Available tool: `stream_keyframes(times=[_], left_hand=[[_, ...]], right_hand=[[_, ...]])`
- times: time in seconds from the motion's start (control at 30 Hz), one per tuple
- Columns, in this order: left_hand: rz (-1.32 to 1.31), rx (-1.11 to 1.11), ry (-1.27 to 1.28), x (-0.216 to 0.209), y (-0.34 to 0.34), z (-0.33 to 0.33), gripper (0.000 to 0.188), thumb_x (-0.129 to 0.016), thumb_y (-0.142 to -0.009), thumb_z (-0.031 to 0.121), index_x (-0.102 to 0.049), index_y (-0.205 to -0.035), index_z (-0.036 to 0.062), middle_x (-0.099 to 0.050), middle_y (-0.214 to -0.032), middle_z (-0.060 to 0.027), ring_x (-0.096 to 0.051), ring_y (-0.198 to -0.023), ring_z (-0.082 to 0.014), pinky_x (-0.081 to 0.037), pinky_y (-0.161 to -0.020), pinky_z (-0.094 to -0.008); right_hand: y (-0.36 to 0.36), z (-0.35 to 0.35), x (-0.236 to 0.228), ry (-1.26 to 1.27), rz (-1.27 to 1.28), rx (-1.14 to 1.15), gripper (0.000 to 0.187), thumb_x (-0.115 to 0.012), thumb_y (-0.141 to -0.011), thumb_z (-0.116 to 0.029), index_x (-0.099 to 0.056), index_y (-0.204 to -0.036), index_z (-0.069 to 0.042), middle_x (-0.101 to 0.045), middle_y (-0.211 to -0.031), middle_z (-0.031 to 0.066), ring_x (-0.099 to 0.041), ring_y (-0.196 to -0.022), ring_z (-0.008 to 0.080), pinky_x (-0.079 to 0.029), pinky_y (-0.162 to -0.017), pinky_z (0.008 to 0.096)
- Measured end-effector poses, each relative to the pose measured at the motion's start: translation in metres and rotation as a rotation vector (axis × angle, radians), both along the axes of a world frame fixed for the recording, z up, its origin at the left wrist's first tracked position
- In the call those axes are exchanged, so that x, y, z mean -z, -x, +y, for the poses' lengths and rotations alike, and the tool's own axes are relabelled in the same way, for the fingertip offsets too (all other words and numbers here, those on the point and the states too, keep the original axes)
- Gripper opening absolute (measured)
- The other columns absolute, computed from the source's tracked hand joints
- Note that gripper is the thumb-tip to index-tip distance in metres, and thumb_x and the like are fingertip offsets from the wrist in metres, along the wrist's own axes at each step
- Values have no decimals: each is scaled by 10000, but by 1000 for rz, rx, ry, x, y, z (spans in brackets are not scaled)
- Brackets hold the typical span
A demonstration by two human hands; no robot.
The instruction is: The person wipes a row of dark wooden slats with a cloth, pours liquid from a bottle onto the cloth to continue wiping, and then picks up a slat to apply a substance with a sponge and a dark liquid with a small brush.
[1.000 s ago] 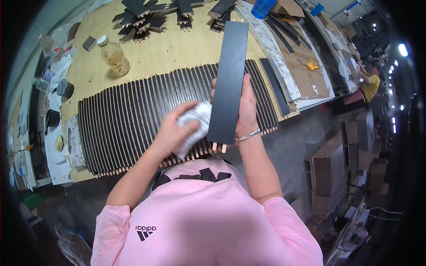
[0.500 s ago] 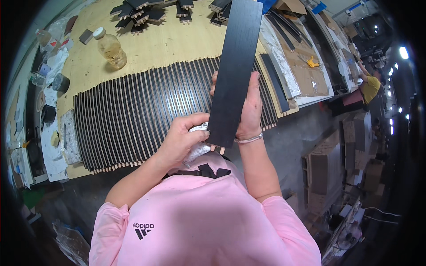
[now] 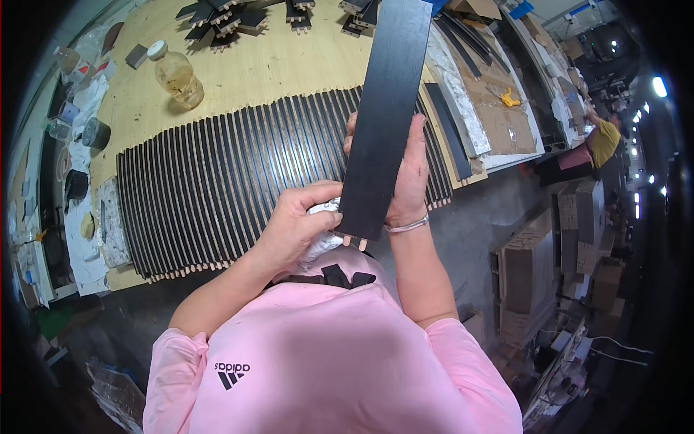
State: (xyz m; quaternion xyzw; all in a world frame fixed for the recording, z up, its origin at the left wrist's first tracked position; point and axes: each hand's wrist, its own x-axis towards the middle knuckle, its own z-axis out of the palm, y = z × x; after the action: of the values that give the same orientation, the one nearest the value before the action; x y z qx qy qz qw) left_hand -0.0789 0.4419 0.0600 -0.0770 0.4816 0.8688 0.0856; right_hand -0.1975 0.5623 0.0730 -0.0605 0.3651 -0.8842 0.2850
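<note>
A long black wooden slat [image 3: 384, 123] with pale dowels at its near end stands tilted up in front of me. My right hand [image 3: 410, 177] is wrapped round it from behind and the right side, its fingertips showing past the left edge. Bunched in my left hand [image 3: 302, 220] is a white cloth [image 3: 323, 244], pressed to the slat's lower left edge. Behind them, a row of several black slats [image 3: 231, 181] stands on edge, packed side by side on the wooden table [image 3: 238, 72], dowel ends toward me.
Piles of black slats [image 3: 224, 22] lie at the table's far side. A plastic bottle [image 3: 176, 76] with yellowish contents stands at far left. One slat [image 3: 448, 130] lies flat right of the row. Cardboard boxes [image 3: 531, 282] and a person in yellow [image 3: 603, 143] are on the right.
Almost nothing differs. The view has shifted slightly, and both hands keep their hold on the slat and cloth.
</note>
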Motion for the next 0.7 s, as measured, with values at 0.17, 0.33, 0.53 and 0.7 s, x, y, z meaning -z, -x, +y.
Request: stream_keyframes(times=[0.17,0.33,0.53,0.7], left_hand=[[-26,-23,-60,-1,0,0,362,-533,-815,-77,-632,-1162,-104,-591,-1144,-119,-651,-876,-162,-533,-764,-268],[-3,-18,-14,-3,0,-2,382,-537,-800,-69,-637,-1169,-92,-589,-1148,-117,-629,-947,-166,-518,-818,-265],[28,-3,43,4,0,-3,382,-531,-797,-67,-646,-1160,-83,-599,-1146,-112,-618,-982,-163,-505,-841,-266],[1,-27,39,2,1,-2,377,-532,-797,-65,-650,-1155,-83,-601,-1152,-111,-614,-996,-167,-502,-843,-267]], right_hand=[[2,-1,3,13,26,-27,640,-275,-1020,-594,-586,-1096,-40,-627,-901,70,-604,-719,118,-510,-597,240],[1,-3,1,-33,19,10,639,-271,-1021,-592,-589,-1092,-41,-630,-887,71,-604,-699,119,-510,-590,239],[2,-2,3,-27,21,-4,638,-280,-1018,-597,-591,-1090,-44,-631,-879,70,-604,-688,123,-515,-595,240],[2,-3,4,-21,-10,6,627,-288,-1017,-595,-583,-1102,-48,-627,-913,72,-608,-729,123,-517,-599,240]])
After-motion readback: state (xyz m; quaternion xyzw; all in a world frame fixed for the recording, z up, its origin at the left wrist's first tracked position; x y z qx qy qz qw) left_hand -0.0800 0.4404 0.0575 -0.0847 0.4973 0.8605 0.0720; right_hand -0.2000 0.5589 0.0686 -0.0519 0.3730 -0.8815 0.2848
